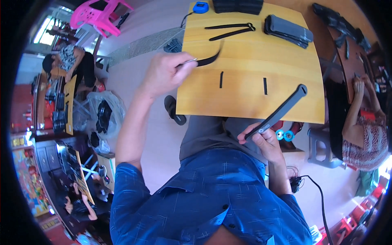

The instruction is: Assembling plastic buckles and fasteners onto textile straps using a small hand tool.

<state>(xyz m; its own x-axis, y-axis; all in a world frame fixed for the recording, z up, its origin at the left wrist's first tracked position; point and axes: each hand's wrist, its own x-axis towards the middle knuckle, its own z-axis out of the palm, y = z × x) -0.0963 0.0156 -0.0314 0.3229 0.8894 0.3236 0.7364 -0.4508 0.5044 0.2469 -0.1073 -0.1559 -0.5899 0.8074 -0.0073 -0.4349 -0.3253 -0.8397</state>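
Observation:
My left hand is raised beside the table's left edge, its fingers closed on a thin black strip whose far end is blurred. A slim silvery piece shows at its fingertips; what it is I cannot make out. Low over the table's near edge, my right hand grips a dark grey strap with a rounded, holed end pointing up and away. Two short black strips lie apart on the yellow wooden table. Farther back are two narrow black straps, meeting at their right ends.
At the table's far side lie a folded dark grey stack, a black bundle and a blue tape measure. A pink chair stands far left. People work at tables on both sides. A slipper lies on the floor.

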